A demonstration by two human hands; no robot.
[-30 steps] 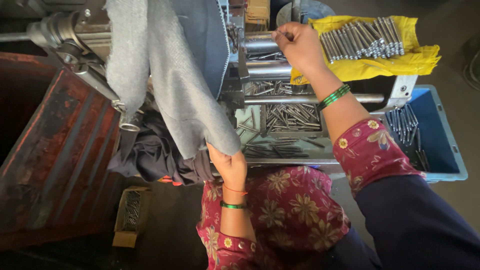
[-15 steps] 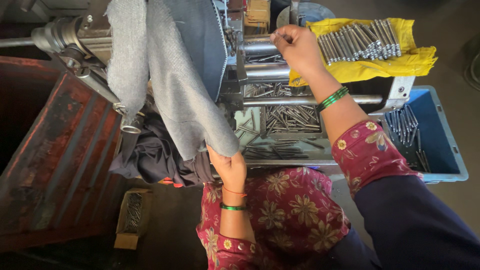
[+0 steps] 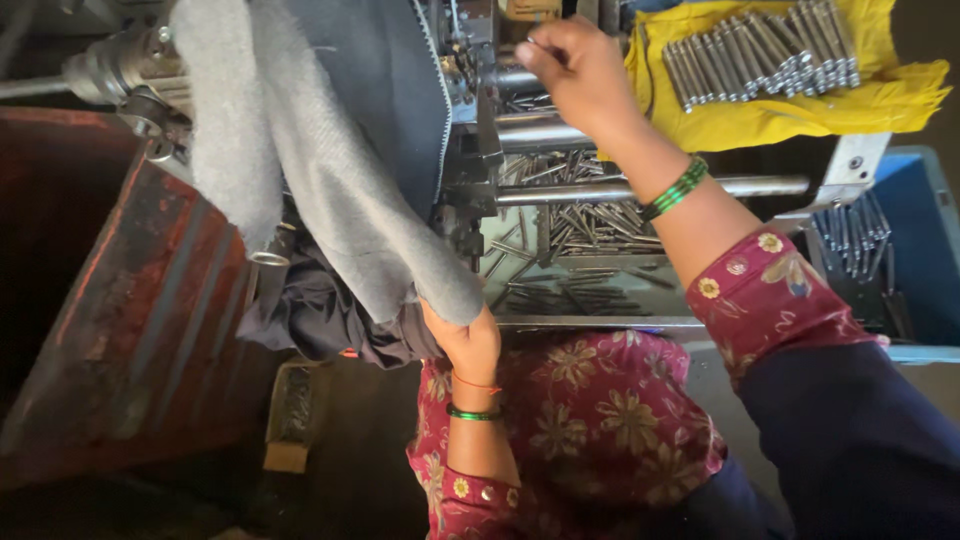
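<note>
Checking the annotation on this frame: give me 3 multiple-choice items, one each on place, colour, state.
1. Where do the sorted metal pins lie?
A. on a yellow cloth
B. on the floor
C. in the person's lap

2. What colour are the bangles on the right wrist?
A. red
B. green
C. white

3. What is the left hand doing?
A. hanging free
B. resting flat on the blue bin
C. gripping the end of the grey cloth

Answers: 1 A, the pins lie in a row on the yellow cloth. 2 B, the bands show green. 3 C, the fingers close under the grey cloth.
</note>
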